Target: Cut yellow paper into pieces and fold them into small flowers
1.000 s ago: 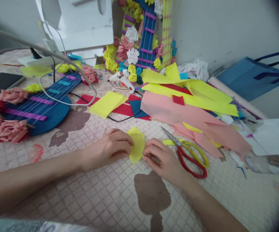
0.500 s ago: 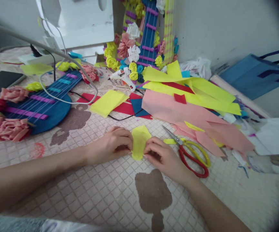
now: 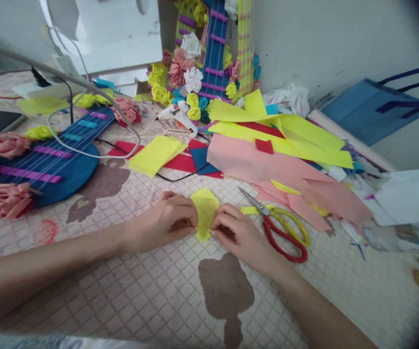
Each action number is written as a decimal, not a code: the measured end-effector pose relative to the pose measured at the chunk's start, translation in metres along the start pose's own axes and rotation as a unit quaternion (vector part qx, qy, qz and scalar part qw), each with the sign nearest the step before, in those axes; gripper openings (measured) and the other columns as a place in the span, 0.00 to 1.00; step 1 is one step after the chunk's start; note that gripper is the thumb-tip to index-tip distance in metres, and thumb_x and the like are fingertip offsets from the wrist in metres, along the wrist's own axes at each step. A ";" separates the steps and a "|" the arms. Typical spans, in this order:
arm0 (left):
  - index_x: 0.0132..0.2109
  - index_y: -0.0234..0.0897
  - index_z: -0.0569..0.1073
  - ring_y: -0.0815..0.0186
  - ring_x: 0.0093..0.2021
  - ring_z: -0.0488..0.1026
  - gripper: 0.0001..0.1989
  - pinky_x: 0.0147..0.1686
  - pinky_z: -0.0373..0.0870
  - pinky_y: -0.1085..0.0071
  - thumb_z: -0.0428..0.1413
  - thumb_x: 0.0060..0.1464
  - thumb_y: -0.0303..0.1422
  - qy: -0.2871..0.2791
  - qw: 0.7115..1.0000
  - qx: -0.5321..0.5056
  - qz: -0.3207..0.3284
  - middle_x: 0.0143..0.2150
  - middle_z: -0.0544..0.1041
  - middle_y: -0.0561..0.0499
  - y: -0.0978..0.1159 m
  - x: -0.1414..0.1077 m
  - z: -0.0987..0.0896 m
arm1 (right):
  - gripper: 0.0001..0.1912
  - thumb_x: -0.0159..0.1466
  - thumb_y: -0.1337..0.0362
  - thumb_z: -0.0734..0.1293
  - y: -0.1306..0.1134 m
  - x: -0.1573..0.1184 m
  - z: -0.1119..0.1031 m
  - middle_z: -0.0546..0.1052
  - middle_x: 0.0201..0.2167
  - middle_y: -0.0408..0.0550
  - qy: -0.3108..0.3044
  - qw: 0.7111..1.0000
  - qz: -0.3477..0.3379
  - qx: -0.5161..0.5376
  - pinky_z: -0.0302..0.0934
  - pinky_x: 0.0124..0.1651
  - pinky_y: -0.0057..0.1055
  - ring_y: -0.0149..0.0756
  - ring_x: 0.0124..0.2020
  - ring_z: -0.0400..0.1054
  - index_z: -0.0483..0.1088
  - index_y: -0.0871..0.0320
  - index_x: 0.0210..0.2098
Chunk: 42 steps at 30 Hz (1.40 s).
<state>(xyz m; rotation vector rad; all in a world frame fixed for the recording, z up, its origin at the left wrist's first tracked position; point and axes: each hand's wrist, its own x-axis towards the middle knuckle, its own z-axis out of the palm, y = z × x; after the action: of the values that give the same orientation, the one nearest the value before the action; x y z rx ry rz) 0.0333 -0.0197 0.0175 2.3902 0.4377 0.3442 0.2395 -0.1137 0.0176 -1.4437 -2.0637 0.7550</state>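
Note:
Between my hands is a small piece of yellow crepe-like paper or fabric (image 3: 205, 213), its upper end pointed and its lower corners pinched. My left hand (image 3: 173, 217) grips its left edge with thumb and fingers closed. On the opposite edge, my right hand (image 3: 236, 231) pinches the lower right corner. Scissors with red and yellow handles (image 3: 285, 232) lie just right of my right hand, blades pointing up and left. A stack of yellow pieces (image 3: 155, 156) rests beyond my left hand.
A blue toy guitar (image 3: 74, 174) with pink flowers lies at left, and more decorated guitars (image 3: 214, 43) lean at the back. Near them is a white glue gun (image 3: 178, 118) with its cord. Pink sheets (image 3: 245, 157) and yellow sheets (image 3: 303, 135) pile up at right.
The view has shifted slightly, so everything sits a little further left. Both hands keep hold of the yellow piece; its shape looks barely altered.

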 end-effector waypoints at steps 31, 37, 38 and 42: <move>0.29 0.34 0.66 0.68 0.34 0.68 0.05 0.42 0.63 0.64 0.53 0.49 0.21 0.114 0.990 0.044 -0.076 0.32 0.70 0.52 0.008 0.006 0.023 | 0.06 0.60 0.74 0.63 -0.004 0.005 0.019 0.67 0.34 0.46 0.071 0.995 0.046 -0.054 0.61 0.38 0.33 0.36 0.37 0.64 0.64 0.56 0.30; 0.30 0.34 0.65 0.66 0.36 0.68 0.05 0.43 0.62 0.62 0.53 0.49 0.21 0.115 0.990 0.045 -0.072 0.33 0.70 0.51 0.008 0.004 0.025 | 0.07 0.60 0.74 0.63 -0.003 0.006 0.018 0.67 0.34 0.46 0.069 0.995 0.045 -0.051 0.61 0.38 0.32 0.35 0.37 0.64 0.63 0.56 0.30; 0.30 0.34 0.65 0.66 0.36 0.68 0.05 0.43 0.62 0.62 0.53 0.49 0.21 0.117 0.990 0.046 -0.071 0.33 0.70 0.51 0.008 0.004 0.025 | 0.07 0.60 0.74 0.63 -0.003 0.007 0.019 0.67 0.34 0.46 0.070 0.995 0.044 -0.051 0.61 0.38 0.32 0.35 0.37 0.64 0.63 0.56 0.30; 0.30 0.34 0.65 0.65 0.37 0.68 0.05 0.43 0.61 0.62 0.52 0.51 0.22 0.119 0.989 0.059 -0.065 0.34 0.70 0.51 0.008 0.003 0.027 | 0.07 0.60 0.73 0.63 -0.003 0.007 0.020 0.67 0.34 0.46 0.078 0.994 0.044 -0.057 0.62 0.38 0.33 0.36 0.37 0.64 0.63 0.56 0.30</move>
<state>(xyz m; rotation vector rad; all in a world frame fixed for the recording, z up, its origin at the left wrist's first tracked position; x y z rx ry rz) 0.0472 -0.0392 0.0032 2.4278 0.7376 0.5597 0.2216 -0.1107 0.0057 -1.6118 -1.9633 0.5457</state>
